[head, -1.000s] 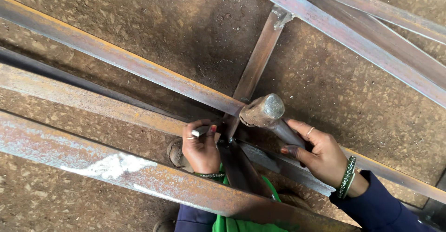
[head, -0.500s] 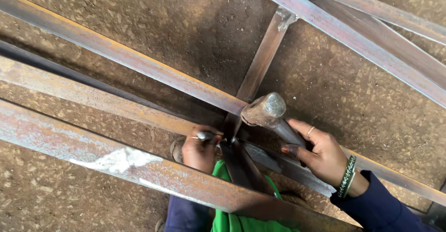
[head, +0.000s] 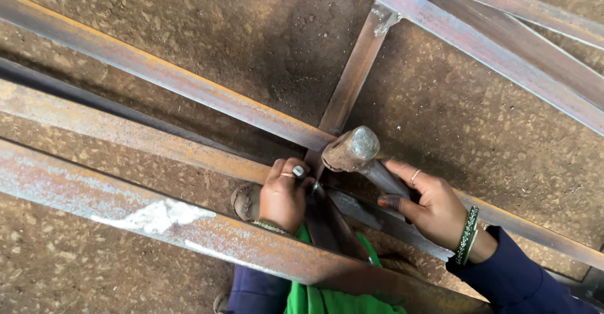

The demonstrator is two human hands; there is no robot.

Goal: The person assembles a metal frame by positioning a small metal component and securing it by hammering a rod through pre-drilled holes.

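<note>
My right hand [head: 428,204] grips the handle of a rusty hammer [head: 352,149], whose round head hangs just above a joint where rusty steel angle bars [head: 189,81] cross. My left hand [head: 284,194] is closed around a small metal piece [head: 299,171] held upright at that joint, right beside the hammer head. A short cross bar [head: 355,68] runs from the joint up to the upper bars. Part of my left wrist is hidden behind the near bar [head: 157,216].
Long rusty bars lie slanted over brown dirt ground [head: 478,112]. More bars [head: 503,31] cross at the top right. My green and dark blue clothing [head: 327,298] shows at the bottom edge, and a sandalled foot [head: 245,201] sits under the near bar.
My left hand with the small metal piece has shifted right to the joint, closer to the hammer head. The hammer and my right hand stay in nearly the same place.
</note>
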